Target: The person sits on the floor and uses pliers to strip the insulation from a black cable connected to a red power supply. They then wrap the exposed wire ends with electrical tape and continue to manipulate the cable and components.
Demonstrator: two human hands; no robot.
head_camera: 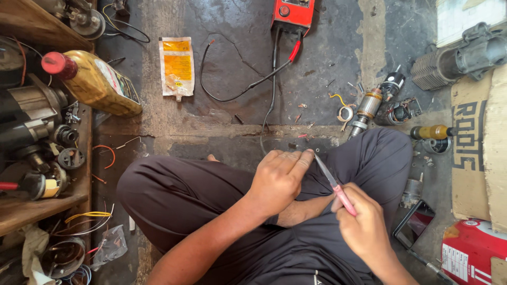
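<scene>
I sit cross-legged on a dark concrete floor in dark trousers. My left hand (280, 177) is closed, its fingers pinching something small at the fingertips, apparently a thin black wire (262, 138) that runs up the floor. My right hand (364, 224) grips a small knife with a pink handle (336, 186). Its thin blade points up and left and touches the left fingertips. What exactly is pinched there is hidden by the fingers.
A red tester box (293, 11) with red and black leads sits at the top. A motor armature (369, 108), a yellow oil bottle (95, 82) and a yellow packet (177, 66) lie around. Wooden shelves with motor parts (31, 137) stand left; cardboard (478, 142) and a red canister (472, 253) lie right.
</scene>
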